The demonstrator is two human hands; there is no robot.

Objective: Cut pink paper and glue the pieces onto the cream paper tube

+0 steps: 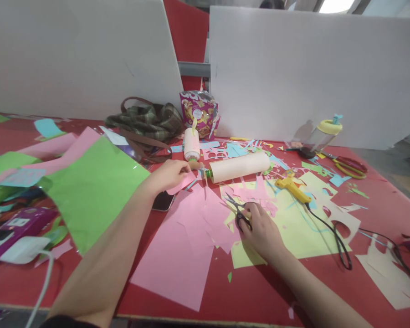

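Between the fingers of my left hand is a small pink paper piece, held above a dark phone. My right hand grips small black-handled scissors, whose blades stand apart and point up and left. Large pink paper sheets lie between my arms, with a pale yellow sheet under and beyond my right hand. Just past my left hand are a white paper-wrapped bottle standing upright and a longer white paper-wrapped roll lying on its side.
A yellow glue gun with a black cord lies at the right, near red-and-yellow-handled scissors and a tilted clear jar. Green paper covers the left. A plaid bag and a snack bag stand by white panels.
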